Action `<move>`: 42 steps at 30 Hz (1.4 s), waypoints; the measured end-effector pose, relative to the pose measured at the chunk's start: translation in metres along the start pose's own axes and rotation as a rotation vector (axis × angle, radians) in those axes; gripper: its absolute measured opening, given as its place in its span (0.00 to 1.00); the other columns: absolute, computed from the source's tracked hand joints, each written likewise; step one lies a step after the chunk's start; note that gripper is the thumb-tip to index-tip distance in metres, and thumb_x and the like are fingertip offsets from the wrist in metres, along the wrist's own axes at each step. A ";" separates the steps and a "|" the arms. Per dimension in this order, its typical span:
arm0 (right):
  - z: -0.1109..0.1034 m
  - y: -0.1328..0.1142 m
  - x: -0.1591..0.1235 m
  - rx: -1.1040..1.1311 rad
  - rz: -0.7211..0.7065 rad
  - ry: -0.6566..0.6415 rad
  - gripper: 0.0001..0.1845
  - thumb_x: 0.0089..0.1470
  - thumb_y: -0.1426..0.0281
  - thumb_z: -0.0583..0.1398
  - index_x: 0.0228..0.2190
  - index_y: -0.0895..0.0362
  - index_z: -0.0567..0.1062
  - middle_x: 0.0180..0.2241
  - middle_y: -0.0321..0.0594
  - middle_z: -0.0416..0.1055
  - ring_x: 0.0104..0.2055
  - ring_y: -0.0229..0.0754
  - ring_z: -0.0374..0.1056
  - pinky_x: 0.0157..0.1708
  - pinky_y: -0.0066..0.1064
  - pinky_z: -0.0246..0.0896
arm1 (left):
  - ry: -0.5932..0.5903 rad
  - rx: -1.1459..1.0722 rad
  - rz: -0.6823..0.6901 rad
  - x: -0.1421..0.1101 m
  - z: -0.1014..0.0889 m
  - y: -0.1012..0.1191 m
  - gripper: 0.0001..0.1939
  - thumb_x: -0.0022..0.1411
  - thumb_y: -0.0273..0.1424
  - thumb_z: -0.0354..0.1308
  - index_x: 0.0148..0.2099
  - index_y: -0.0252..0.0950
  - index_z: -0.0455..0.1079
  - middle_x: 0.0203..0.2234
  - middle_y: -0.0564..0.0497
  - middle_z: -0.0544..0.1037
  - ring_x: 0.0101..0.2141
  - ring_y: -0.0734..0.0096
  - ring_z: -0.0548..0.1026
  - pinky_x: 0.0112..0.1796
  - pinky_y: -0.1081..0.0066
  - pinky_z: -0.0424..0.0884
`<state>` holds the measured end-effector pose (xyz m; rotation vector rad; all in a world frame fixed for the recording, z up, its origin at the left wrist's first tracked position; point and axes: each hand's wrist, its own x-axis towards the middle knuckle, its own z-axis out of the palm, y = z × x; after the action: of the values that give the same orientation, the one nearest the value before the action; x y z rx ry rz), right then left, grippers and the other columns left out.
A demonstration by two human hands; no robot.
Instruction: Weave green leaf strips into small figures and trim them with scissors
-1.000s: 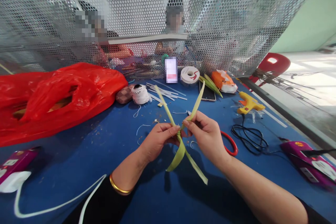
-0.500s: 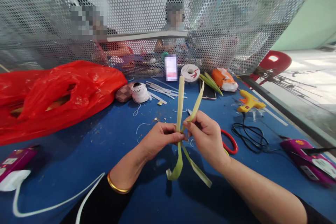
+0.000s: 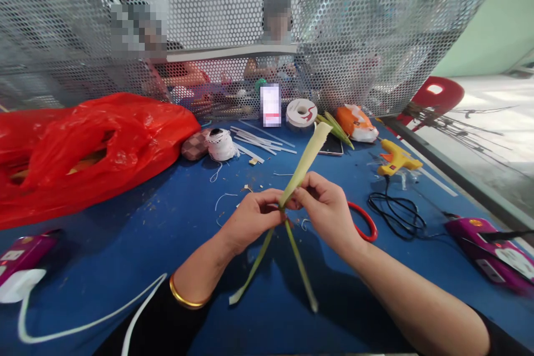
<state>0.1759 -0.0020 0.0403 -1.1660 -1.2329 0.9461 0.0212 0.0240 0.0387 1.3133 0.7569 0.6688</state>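
Over the middle of the blue table, my left hand (image 3: pixel 259 216) pinches pale green leaf strips (image 3: pixel 306 156) where they meet. My right hand (image 3: pixel 327 206) is closed beside it, thumb and fingers on the wide upper strip just above the crossing. That strip leans up and to the right. Two narrow tails hang below my fingers, spread apart to left and right. Exactly how the strips are joined is hidden by my fingertips. Red-handled scissors (image 3: pixel 367 221) lie on the table, partly behind my right hand.
A red plastic bag (image 3: pixel 137 139) lies left. White string (image 3: pixel 222 146), paper strips (image 3: pixel 262 142), a ribbon spool (image 3: pixel 301 113) and a phone (image 3: pixel 271 105) line the back. A yellow glue gun (image 3: pixel 396 160) and purple power strip (image 3: pixel 488 250) are right. Behind perforated mesh, people sit.
The two upper strips, apart before, now show as one broad strip tilted right. The tails below have swung, one farther left. My right hand has moved slightly left.
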 end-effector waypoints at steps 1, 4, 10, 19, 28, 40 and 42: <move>-0.001 0.000 0.000 0.010 0.000 0.007 0.08 0.52 0.68 0.60 0.23 0.55 0.69 0.21 0.32 0.68 0.24 0.37 0.63 0.27 0.31 0.58 | -0.005 0.024 0.005 0.000 0.000 0.000 0.08 0.53 0.27 0.62 0.38 0.37 0.79 0.40 0.49 0.76 0.31 0.73 0.73 0.36 0.71 0.69; -0.003 0.000 0.002 -0.019 -0.011 0.047 0.10 0.52 0.67 0.60 0.22 0.55 0.68 0.20 0.32 0.67 0.24 0.37 0.63 0.27 0.31 0.57 | 0.036 0.204 0.084 0.001 -0.002 0.000 0.10 0.57 0.29 0.60 0.41 0.38 0.79 0.43 0.48 0.74 0.38 0.69 0.72 0.36 0.72 0.68; -0.007 0.001 0.005 -0.089 0.004 0.066 0.12 0.51 0.67 0.59 0.19 0.55 0.67 0.19 0.31 0.64 0.24 0.36 0.58 0.27 0.31 0.53 | 0.108 0.312 0.101 0.000 -0.003 0.005 0.09 0.59 0.31 0.59 0.40 0.35 0.78 0.36 0.51 0.69 0.26 0.79 0.69 0.28 0.74 0.68; -0.002 0.003 0.005 0.070 0.074 0.026 0.10 0.52 0.65 0.60 0.22 0.56 0.70 0.19 0.31 0.66 0.23 0.36 0.61 0.28 0.30 0.57 | 0.123 0.114 0.010 -0.002 -0.002 0.003 0.13 0.56 0.38 0.62 0.39 0.35 0.77 0.35 0.52 0.70 0.23 0.79 0.68 0.26 0.73 0.68; 0.002 0.004 0.003 0.115 0.092 -0.011 0.10 0.51 0.66 0.61 0.22 0.56 0.71 0.20 0.32 0.69 0.23 0.35 0.64 0.28 0.30 0.60 | 0.159 -0.043 -0.093 0.001 -0.002 -0.002 0.15 0.55 0.41 0.64 0.34 0.33 0.74 0.26 0.53 0.75 0.22 0.76 0.73 0.27 0.74 0.69; 0.003 0.006 -0.004 0.026 -0.050 0.025 0.07 0.54 0.69 0.59 0.24 0.55 0.71 0.20 0.32 0.68 0.24 0.36 0.65 0.29 0.31 0.61 | 0.123 -0.125 -0.178 0.001 -0.003 -0.003 0.18 0.50 0.44 0.67 0.31 0.33 0.72 0.28 0.52 0.78 0.21 0.76 0.75 0.27 0.74 0.69; 0.003 0.006 -0.004 0.008 -0.065 0.009 0.07 0.54 0.69 0.60 0.25 0.55 0.71 0.21 0.32 0.69 0.25 0.37 0.66 0.29 0.31 0.60 | 0.162 -0.107 -0.168 0.001 -0.003 -0.003 0.18 0.51 0.44 0.66 0.31 0.33 0.73 0.27 0.52 0.77 0.21 0.77 0.74 0.27 0.74 0.69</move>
<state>0.1725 -0.0042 0.0335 -1.1168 -1.2513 0.8954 0.0191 0.0260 0.0350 1.0935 0.9393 0.6764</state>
